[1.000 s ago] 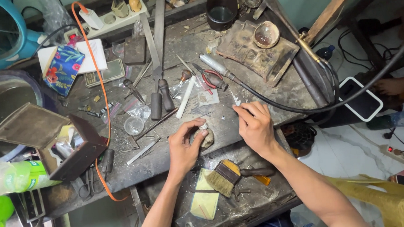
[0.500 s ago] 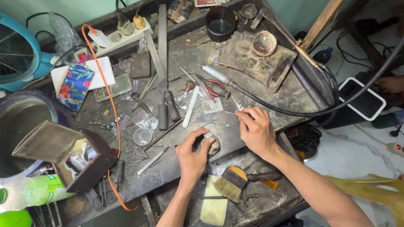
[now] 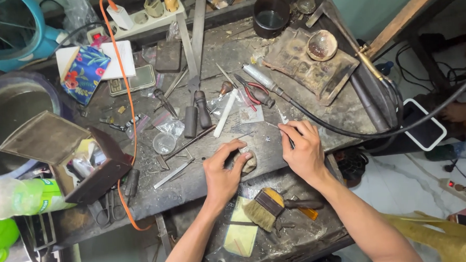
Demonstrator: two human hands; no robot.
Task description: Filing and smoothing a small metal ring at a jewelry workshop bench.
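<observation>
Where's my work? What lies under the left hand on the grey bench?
The left hand covers a small brownish rounded lump on the grey workbench; only its right side shows, the rest is hidden.

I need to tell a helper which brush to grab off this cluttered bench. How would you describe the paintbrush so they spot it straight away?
Start at the dark metal workbench and drop to the lower shelf at its front edge, just below the person's left hand and right hand. The paintbrush lies flat there beside a yellowish pad. It alone has broad, pale bristles and a dark wooden handle.
</observation>
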